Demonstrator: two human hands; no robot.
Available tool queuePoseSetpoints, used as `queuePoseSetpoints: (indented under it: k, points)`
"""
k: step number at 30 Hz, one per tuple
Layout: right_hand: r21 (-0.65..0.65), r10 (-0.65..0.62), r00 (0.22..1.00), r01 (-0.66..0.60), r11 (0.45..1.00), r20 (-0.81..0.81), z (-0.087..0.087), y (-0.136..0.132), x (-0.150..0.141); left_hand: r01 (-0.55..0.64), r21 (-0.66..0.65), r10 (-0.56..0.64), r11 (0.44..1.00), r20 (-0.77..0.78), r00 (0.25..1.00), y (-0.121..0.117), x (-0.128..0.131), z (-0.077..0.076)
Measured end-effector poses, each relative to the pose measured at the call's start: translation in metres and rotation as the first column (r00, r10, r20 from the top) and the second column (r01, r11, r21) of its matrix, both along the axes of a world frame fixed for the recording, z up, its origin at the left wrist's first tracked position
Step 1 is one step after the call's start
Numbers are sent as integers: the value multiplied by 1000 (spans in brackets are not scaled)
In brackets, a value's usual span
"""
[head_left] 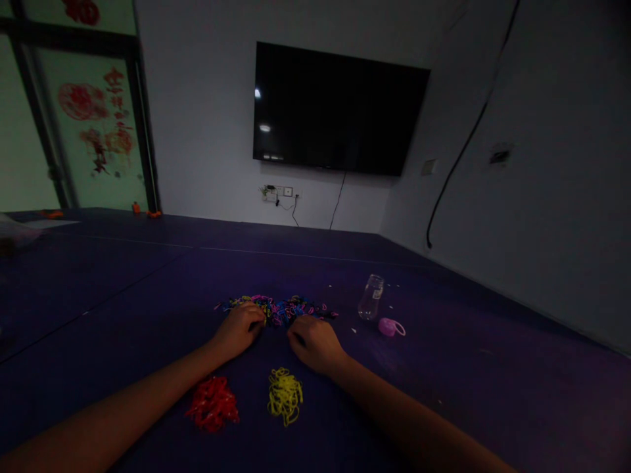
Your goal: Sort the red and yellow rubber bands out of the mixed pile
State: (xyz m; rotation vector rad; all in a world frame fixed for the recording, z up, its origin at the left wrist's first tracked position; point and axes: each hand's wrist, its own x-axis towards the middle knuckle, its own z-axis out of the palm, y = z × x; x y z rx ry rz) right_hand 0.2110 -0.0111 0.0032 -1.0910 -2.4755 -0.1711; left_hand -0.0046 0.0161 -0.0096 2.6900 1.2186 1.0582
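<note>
A loose strip of mixed small rubber bands [280, 311], in blue, pink, black and yellow, lies across the purple surface. At its left part my left hand [237, 332] rests with curled fingers, the tips among the bands near some yellow ones. My right hand [315, 343] is at the near right edge of the strip, its fingers bent inward too. What either hand's fingertips hold, if anything, is hidden. Closer to me are a heap of red rubber bands [213, 404], beside my left forearm, and a smaller heap of yellow rubber bands [284, 396] between the forearms.
Right of the hands, a clear open bottle [371, 297] stands slightly tilted in view, with a pink looped lid [391, 327] beside it. Small white scraps lie around them. The purple surface [148, 282] reaches to the wall, where a dark television [340, 108] hangs.
</note>
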Motion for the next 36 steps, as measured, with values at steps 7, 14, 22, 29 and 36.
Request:
queuePoseSetpoints:
  k: [7, 14, 22, 29, 36]
  points:
    - [-15, 5, 1000, -5, 1000, -10, 1, 0, 0, 12, 33, -13, 999, 38, 999, 0, 1, 0]
    - [-11, 43, 998, -44, 999, -37, 1, -3, 0, 38, 93, -47, 995, 98, 994, -6, 4, 6]
    - [30, 197, 980, -197, 980, -4, 3, -8, -2, 90, 83, -98, 992, 93, 991, -5, 3, 3]
    - [15, 218, 975, -219, 976, 47, 4, -6, -3, 150, 94, -158, 984, 78, 984, -8, 4, 4]
    - [-16, 245, 967, -245, 969, 67, 2, -3, -2, 226, 110, -233, 968, 54, 971, -10, 5, 5]
